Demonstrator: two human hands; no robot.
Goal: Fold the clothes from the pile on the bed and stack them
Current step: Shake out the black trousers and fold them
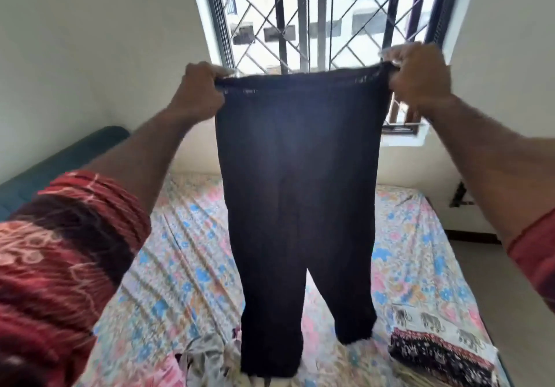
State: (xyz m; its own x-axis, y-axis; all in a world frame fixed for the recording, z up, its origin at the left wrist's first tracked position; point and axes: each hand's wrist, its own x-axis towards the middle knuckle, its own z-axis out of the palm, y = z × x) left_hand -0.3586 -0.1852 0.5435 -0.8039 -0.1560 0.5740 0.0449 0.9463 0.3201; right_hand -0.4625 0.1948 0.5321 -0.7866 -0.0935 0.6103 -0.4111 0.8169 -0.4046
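Black trousers [295, 194]: hanging full length above the bed [186, 236], waistband stretched level, legs dangling with hems just over the sheet.
Left hand [199, 87]: gripping the waistband's left corner, fingers curled round the fabric.
Right hand [416, 75]: clamping the waistband's right corner in the same way.
Pile [207, 359]: crumpled grey and pink clothes are lying on the bed's near edge, left of the trousers' hems, unfolded.
Stack [441, 353]: folded dark patterned cloth is sitting on an elephant-print piece, right of the trousers.
Progress: seemingly partway; some pieces folded, the trousers only being shaken out, pile waiting.
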